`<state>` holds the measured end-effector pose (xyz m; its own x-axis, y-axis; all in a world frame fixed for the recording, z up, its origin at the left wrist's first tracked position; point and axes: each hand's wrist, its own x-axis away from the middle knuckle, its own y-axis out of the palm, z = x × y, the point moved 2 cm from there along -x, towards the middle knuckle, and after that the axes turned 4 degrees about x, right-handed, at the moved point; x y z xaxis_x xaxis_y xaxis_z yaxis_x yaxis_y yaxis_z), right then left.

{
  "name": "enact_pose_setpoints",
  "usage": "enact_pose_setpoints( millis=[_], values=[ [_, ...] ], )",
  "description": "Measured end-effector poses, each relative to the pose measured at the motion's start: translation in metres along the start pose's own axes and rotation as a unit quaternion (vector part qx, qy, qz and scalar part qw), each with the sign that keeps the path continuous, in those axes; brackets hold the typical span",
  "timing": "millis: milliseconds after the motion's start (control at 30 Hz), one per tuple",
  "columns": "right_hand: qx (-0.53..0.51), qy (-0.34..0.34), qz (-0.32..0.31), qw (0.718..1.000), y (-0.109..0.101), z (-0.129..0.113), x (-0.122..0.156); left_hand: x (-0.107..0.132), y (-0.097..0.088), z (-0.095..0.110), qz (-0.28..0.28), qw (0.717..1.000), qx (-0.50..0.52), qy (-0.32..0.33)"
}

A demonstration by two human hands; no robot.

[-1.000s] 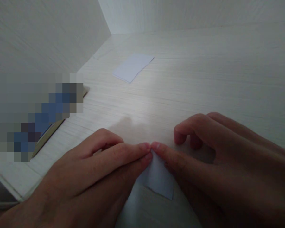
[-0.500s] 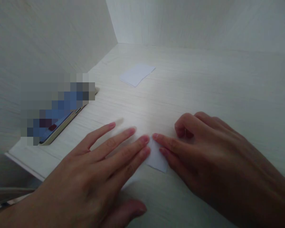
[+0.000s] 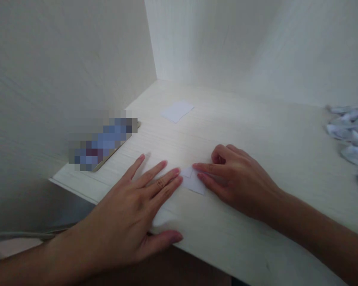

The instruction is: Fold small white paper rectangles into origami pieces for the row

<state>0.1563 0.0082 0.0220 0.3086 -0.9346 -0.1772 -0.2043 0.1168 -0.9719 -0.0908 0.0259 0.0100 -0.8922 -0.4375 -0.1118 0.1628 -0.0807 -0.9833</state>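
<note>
A small white piece of paper (image 3: 196, 186) lies on the table between my hands. A flap at its upper side looks folded over. My left hand (image 3: 137, 202) is spread flat, palm down, its index and middle fingertips resting at the paper's left edge. From the other side, my right hand (image 3: 241, 178) has its thumb and index finger close together on the paper's right edge, while the other fingers curl in. The fingertips hide parts of the paper's edges.
Farther back on the pale table (image 3: 256, 131) lies another white paper (image 3: 178, 111). A phone-like device (image 3: 107, 143), its screen pixelated, leans by the left wall. Several crumpled or folded white paper pieces (image 3: 353, 135) are heaped at the right. The table's front edge runs below my hands.
The view has shifted back and to the right, bringing the white heap and front table edge into sight. My fingers have parted slightly, and a folded flap now shows on the paper.
</note>
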Motion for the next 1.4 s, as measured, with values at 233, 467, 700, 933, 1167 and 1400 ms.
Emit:
enact_pose_setpoints(
  millis=[233,467,700,933,1167,1400],
  values=[
    [-0.033,0.021,-0.037,0.999,-0.006,-0.002,0.001,-0.020,-0.006,0.003,0.033,0.996,0.027,-0.074],
    [-0.062,0.016,0.032,0.997,0.005,0.003,0.006,-0.079,-0.028,-0.011,0.015,0.961,0.161,-0.226],
    [-0.083,0.019,0.039,0.996,0.019,0.012,0.000,-0.098,-0.010,-0.024,-0.015,0.938,0.222,-0.265],
    [-0.110,0.001,0.042,0.993,0.019,0.011,0.005,-0.089,-0.005,-0.012,-0.010,0.937,0.245,-0.250],
    [-0.108,0.007,0.054,0.993,0.018,0.011,0.006,-0.093,-0.004,-0.009,0.026,0.930,0.255,-0.264],
    [-0.203,0.068,0.088,0.973,0.013,0.014,0.007,-0.086,0.000,-0.005,0.106,0.902,0.316,-0.276]
  ],
)
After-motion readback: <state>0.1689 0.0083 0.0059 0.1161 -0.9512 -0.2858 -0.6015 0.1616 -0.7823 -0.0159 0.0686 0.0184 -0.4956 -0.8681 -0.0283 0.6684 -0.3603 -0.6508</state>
